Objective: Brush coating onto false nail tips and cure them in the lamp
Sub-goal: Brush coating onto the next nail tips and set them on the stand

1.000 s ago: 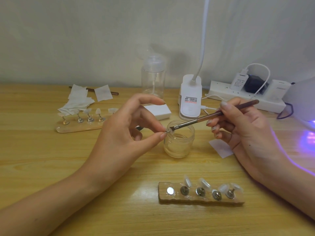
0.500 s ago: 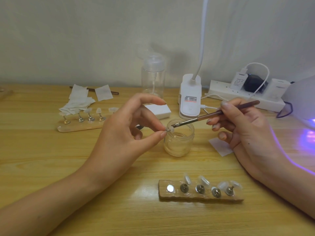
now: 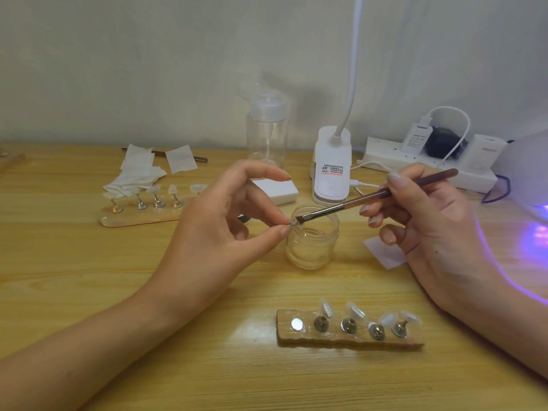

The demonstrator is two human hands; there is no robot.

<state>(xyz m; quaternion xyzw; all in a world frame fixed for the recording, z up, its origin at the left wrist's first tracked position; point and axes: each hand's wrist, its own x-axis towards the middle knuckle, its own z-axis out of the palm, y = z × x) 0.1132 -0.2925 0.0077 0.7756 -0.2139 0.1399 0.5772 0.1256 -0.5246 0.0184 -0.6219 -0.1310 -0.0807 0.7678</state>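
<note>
Coating tip (image 3: 293, 223) pinched in left hand (image 3: 219, 229); right hand (image 3: 427, 221) grips brush (image 3: 370, 200). Four on holder (image 3: 296, 341), lamp (image 3: 527, 161) curing likely remain.

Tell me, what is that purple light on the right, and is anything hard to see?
Head view: the purple glow comes from the lamp at the right edge, spilling on the table and rimming the right hand; the nail tip pinched by the left hand is tiny and clear, barely readable.

The left hand (image 3: 213, 232) and right hand (image 3: 439, 232) are bare; both forearms are uncovered up to the near frame edge. The right-hand fingernails are long, rounded and pale.
</note>
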